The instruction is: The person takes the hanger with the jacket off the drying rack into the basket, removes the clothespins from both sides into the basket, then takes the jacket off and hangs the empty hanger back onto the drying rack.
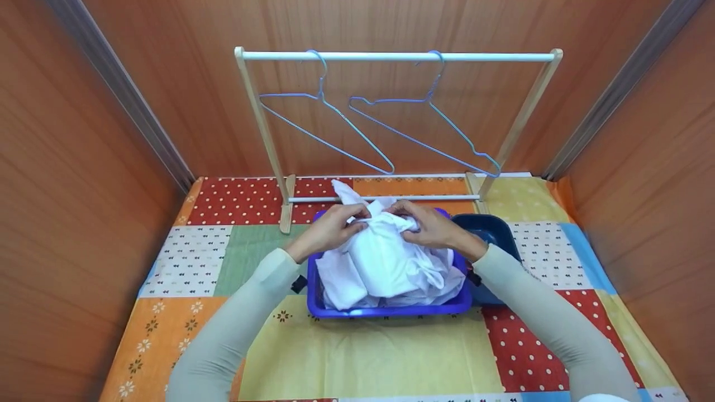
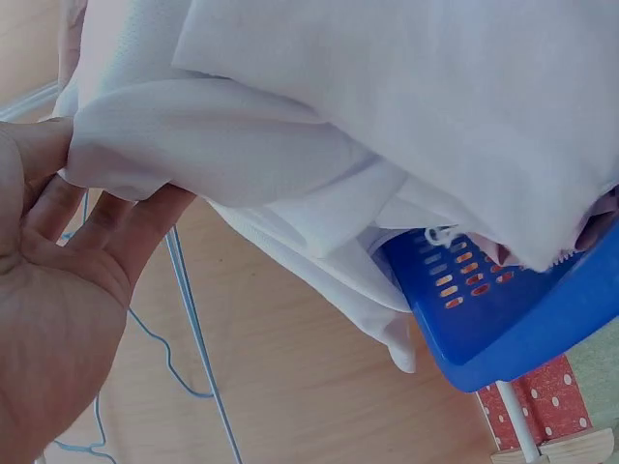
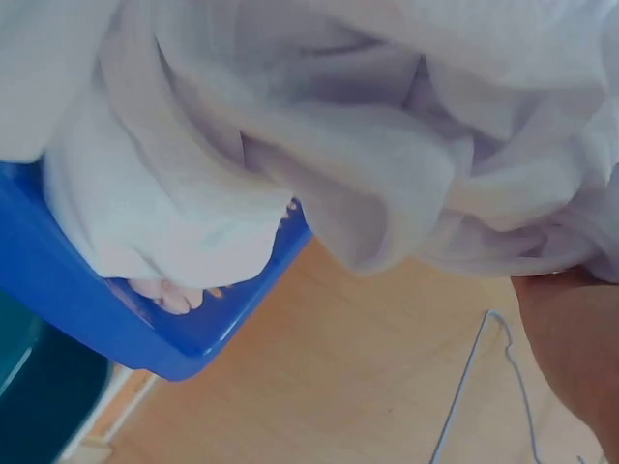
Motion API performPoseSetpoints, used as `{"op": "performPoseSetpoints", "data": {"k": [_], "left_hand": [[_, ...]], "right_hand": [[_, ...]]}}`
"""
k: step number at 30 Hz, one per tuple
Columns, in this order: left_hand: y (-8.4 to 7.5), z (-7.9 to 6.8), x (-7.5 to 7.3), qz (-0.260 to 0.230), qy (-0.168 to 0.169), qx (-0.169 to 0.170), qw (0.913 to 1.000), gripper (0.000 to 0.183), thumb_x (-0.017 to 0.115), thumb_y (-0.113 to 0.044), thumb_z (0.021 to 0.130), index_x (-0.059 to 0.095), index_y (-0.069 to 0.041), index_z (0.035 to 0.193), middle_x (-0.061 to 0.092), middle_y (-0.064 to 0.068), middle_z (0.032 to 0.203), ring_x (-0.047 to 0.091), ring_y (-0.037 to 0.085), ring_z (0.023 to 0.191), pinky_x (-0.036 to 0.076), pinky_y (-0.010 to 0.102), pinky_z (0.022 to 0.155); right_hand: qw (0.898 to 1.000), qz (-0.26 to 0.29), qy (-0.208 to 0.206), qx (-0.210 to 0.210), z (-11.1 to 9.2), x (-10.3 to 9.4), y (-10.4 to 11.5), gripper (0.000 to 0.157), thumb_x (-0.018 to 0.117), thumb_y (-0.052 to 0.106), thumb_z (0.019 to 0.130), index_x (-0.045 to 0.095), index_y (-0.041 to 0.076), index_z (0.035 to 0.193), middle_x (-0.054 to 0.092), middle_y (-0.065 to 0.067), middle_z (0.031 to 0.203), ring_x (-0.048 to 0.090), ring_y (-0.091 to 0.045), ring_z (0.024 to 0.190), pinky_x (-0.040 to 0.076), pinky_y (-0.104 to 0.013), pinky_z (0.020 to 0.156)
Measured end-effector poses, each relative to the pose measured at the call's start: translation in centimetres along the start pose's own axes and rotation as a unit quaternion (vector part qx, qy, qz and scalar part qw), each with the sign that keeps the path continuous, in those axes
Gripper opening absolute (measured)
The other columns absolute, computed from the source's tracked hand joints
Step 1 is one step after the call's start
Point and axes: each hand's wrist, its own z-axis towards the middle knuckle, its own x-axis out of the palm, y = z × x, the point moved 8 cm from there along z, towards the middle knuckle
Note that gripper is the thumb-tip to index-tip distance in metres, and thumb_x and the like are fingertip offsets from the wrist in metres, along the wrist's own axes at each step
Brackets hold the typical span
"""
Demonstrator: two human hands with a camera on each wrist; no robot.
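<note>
A white garment (image 1: 382, 268) is held up by both hands over a blue-purple basket (image 1: 391, 311) filled with more white clothes (image 1: 341, 285). My left hand (image 1: 335, 226) pinches the garment's upper left part between thumb and fingers. On the other side, my right hand (image 1: 427, 226) grips its bunched upper right part. In the left wrist view, the fingertips of the left hand (image 2: 68, 280) go behind a fold of the fabric. Fabric hides most of the right hand (image 3: 571, 348) in the right wrist view. The garment's exact kind cannot be told.
Behind the basket stands a rack with a white top bar (image 1: 380, 56), from which a left hanger (image 1: 335, 146) and a right hanger (image 1: 410, 144) hang. A dark teal bin (image 1: 491, 226) is right of the basket. Patchwork cloth (image 1: 368, 357) covers the surface; wooden panels (image 1: 67, 223) enclose it.
</note>
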Motion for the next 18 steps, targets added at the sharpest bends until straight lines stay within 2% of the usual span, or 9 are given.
{"op": "performPoseSetpoints", "data": {"k": [3, 9, 14, 18], "left_hand": [[-0.4, -0.8, 0.4, 0.02, -0.009, 0.008, 0.9997, 0.018, 0.061, -0.017, 0.098, 0.065, -0.012, 0.114, 0.07, 0.003, 0.112, 0.065, 0.019, 0.108, 0.054, 0.039, 0.097], [-1.2, -2.9, 1.7, 0.071, -0.038, 0.034, 0.9962, 0.019, 0.057, -0.019, 0.1, 0.064, -0.01, 0.115, 0.071, 0.003, 0.109, 0.067, 0.017, 0.1, 0.056, 0.035, 0.087], [-1.9, -4.7, 2.9, 0.121, -0.057, 0.029, 0.9906, 0.024, 0.053, -0.025, 0.102, 0.061, -0.013, 0.122, 0.069, 0.002, 0.118, 0.066, 0.017, 0.109, 0.055, 0.033, 0.093], [-2.2, -6.1, 3.8, 0.169, -0.068, 0.025, 0.9829, 0.034, 0.053, -0.035, 0.101, 0.058, -0.015, 0.127, 0.066, 0.003, 0.126, 0.064, 0.018, 0.117, 0.054, 0.036, 0.098]], "right_hand": [[0.999, -0.039, -0.006, -0.01, -1.1, 0.4, 0.5, 0.047, 0.064, 0.013, 0.094, 0.052, 0.018, 0.139, 0.059, -0.001, 0.14, 0.056, -0.023, 0.129, 0.046, -0.046, 0.107], [0.985, -0.157, -0.043, -0.051, -3.3, 1.5, 2.0, 0.047, 0.062, 0.012, 0.095, 0.053, 0.014, 0.141, 0.058, -0.005, 0.141, 0.053, -0.025, 0.132, 0.042, -0.047, 0.111], [0.971, -0.216, -0.068, -0.074, -5.0, 2.6, 3.0, 0.051, 0.06, 0.028, 0.098, 0.047, 0.019, 0.146, 0.052, -0.003, 0.147, 0.048, -0.023, 0.137, 0.038, -0.048, 0.114], [0.965, -0.24, -0.057, -0.085, -6.1, 4.0, 3.3, 0.061, 0.056, 0.04, 0.098, 0.037, 0.021, 0.153, 0.042, -0.004, 0.156, 0.04, -0.026, 0.143, 0.035, -0.051, 0.115]]}}
